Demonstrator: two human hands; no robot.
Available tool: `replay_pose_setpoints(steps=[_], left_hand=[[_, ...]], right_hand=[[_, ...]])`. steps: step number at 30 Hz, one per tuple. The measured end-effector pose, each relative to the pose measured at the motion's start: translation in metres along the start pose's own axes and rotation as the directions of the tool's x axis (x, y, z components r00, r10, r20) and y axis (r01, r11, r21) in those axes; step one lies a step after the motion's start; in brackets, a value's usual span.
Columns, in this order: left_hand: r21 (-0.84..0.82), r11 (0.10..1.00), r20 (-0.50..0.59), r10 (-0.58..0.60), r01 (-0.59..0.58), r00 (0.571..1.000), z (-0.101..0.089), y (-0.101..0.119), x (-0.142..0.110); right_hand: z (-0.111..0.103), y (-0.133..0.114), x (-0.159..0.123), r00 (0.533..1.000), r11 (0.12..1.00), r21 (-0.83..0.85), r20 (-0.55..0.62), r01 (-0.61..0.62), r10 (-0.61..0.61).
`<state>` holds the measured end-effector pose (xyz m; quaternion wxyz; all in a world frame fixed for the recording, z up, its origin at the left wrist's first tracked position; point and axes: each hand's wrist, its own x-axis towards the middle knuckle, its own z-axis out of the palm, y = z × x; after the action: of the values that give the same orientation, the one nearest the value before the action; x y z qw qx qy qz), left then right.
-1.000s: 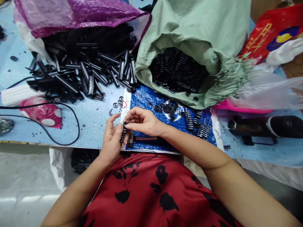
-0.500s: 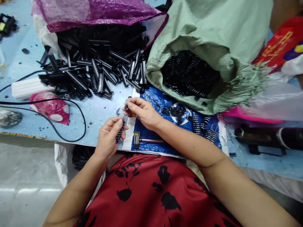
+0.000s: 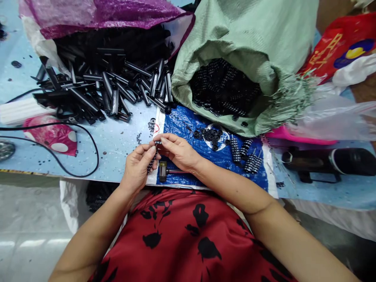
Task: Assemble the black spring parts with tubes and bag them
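My left hand (image 3: pixel 137 168) is closed round a short black ribbed stack of small rings (image 3: pixel 152 162), held upright over the table's front edge. My right hand (image 3: pixel 176 150) pinches something small and black at the top end of that stack, fingertips meeting my left thumb. Just below the hands a small hammer (image 3: pixel 167 171) lies on a blue woven sheet (image 3: pixel 188 125). Loose black washers (image 3: pixel 212 135) lie in a little heap on the sheet to the right, with a few more finished ribbed stacks (image 3: pixel 246 154) beyond them.
A heap of black plastic tubes (image 3: pixel 102 88) spills from a purple sack (image 3: pixel 96 15) at back left. A green sack (image 3: pixel 249 47) full of black ribbed parts stands at back right. A black cable (image 3: pixel 88 145), a pink pouch (image 3: pixel 51 137) and a black tool (image 3: pixel 329 161) lie on the light-blue table.
My right hand came back from the loose parts near the sheet's edge to the top of the stack in my left hand. The left hand rose slightly to meet it.
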<state>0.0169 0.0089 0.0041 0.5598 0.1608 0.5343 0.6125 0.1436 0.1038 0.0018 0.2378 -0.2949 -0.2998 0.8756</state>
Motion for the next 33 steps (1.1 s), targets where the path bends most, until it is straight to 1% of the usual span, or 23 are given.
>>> replay_pose_setpoints(steps=[7, 10, 12, 13, 14, 15, 16, 17, 18, 19, 20, 21, 22, 23, 24, 25, 26, 27, 28, 29, 30, 31, 33], left_hand=[[0.045, 0.999, 0.007, 0.027, -0.027, 1.0, -0.001, 0.001, -0.001], [-0.003, 0.999, -0.007, 0.041, -0.041, 0.999, -0.001, -0.001, 0.0], [-0.062, 0.996, -0.039, 0.065, -0.067, 0.997, -0.002, -0.002, 0.001], [-0.089, 0.993, -0.061, 0.077, -0.082, 0.995, -0.003, -0.002, 0.002], [-0.109, 0.989, -0.082, 0.088, -0.096, 0.993, -0.004, -0.002, 0.003], [-0.12, 0.987, -0.096, 0.094, -0.105, 0.991, -0.006, -0.001, 0.004], [-0.126, 0.987, -0.103, 0.092, -0.105, 0.99, -0.008, 0.001, 0.005], [-0.131, 0.987, -0.103, 0.082, -0.095, 0.991, -0.01, 0.003, 0.007], [-0.139, 0.987, -0.101, 0.064, -0.078, 0.993, -0.012, 0.005, 0.008], [-0.148, 0.987, -0.101, 0.044, -0.058, 0.994, -0.014, 0.007, 0.009], [-0.156, 0.987, -0.103, 0.025, -0.041, 0.994, -0.015, 0.009, 0.009], [-0.159, 0.987, -0.108, 0.011, -0.029, 0.994, -0.016, 0.011, 0.008], [-0.157, 0.987, -0.114, 0.004, -0.022, 0.993, -0.017, 0.012, 0.007], [-0.149, 0.989, -0.117, 0.002, -0.019, 0.993, -0.018, 0.012, 0.006], [-0.139, 0.99, -0.116, 0.001, -0.017, 0.993, -0.019, 0.013, 0.004], [-0.131, 0.991, -0.111, -0.001, -0.014, 0.994, -0.019, 0.012, 0.003], [-0.124, 0.992, -0.099, -0.009, -0.004, 0.995, -0.018, 0.012, 0.001], [-0.118, 0.993, -0.078, -0.022, 0.013, 0.997, -0.017, 0.011, 0.0], [-0.109, 0.993, -0.048, -0.042, 0.036, 0.998, -0.016, 0.01, -0.001], [-0.097, 0.993, -0.013, -0.064, 0.062, 0.998, -0.013, 0.009, -0.001], [-0.081, 0.993, 0.023, -0.086, 0.087, 0.996, -0.01, 0.008, -0.001], [-0.064, 0.992, 0.055, -0.103, 0.107, 0.993, -0.006, 0.007, -0.001], [-0.028, 0.992, 0.095, -0.119, 0.122, 0.988, 0.001, 0.006, -0.001]], right_hand=[[0.003, 0.003, 0.003, 1.0, 1.0, 0.008, -0.015, -0.014, 0.014], [0.001, 0.009, 0.002, 0.999, 0.991, -0.127, 0.024, 0.037, -0.035], [-0.002, 0.01, 0.006, 0.99, 0.94, -0.315, 0.1, 0.129, -0.103], [-0.003, 0.009, 0.011, 0.975, 0.872, -0.439, 0.142, 0.216, -0.17], [-0.004, 0.005, 0.018, 0.949, 0.753, -0.577, 0.189, 0.317, -0.254], [-0.005, 0.0, 0.027, 0.912, 0.576, -0.713, 0.24, 0.399, -0.334], [-0.005, -0.006, 0.039, 0.874, 0.358, -0.827, 0.29, 0.434, -0.39], [-0.004, -0.014, 0.051, 0.849, 0.127, -0.9, 0.334, 0.416, -0.409], [-0.002, -0.021, 0.062, 0.857, -0.066, -0.934, 0.349, 0.351, -0.38], [-0.001, -0.028, 0.073, 0.88, -0.211, -0.936, 0.341, 0.283, -0.331], [0.002, -0.033, 0.081, 0.901, -0.303, -0.924, 0.322, 0.233, -0.292], [0.004, -0.037, 0.086, 0.91, -0.345, -0.914, 0.315, 0.214, -0.269], [0.005, -0.039, 0.087, 0.905, -0.335, -0.914, 0.326, 0.228, -0.273], [0.006, -0.039, 0.085, 0.887, -0.276, -0.923, 0.348, 0.267, -0.304], [0.006, -0.038, 0.08, 0.865, -0.169, -0.932, 0.361, 0.32, -0.348], [0.005, -0.035, 0.073, 0.855, -0.012, -0.928, 0.347, 0.371, -0.387], [0.004, -0.031, 0.064, 0.868, 0.194, -0.899, 0.294, 0.394, -0.4], [0.002, -0.027, 0.054, 0.903, 0.424, -0.826, 0.214, 0.371, -0.372], [0.0, -0.023, 0.044, 0.944, 0.641, -0.706, 0.126, 0.301, -0.304], [-0.001, -0.019, 0.034, 0.976, 0.808, -0.552, 0.051, 0.205, -0.213], [-0.002, -0.015, 0.025, 0.992, 0.914, -0.39, -0.008, 0.115, -0.128], [-0.003, -0.012, 0.017, 0.996, 0.967, -0.249, -0.053, 0.051, -0.066], [-0.003, -0.01, 0.005, 0.994, 0.997, -0.079, -0.11, 0.014, -0.022]])
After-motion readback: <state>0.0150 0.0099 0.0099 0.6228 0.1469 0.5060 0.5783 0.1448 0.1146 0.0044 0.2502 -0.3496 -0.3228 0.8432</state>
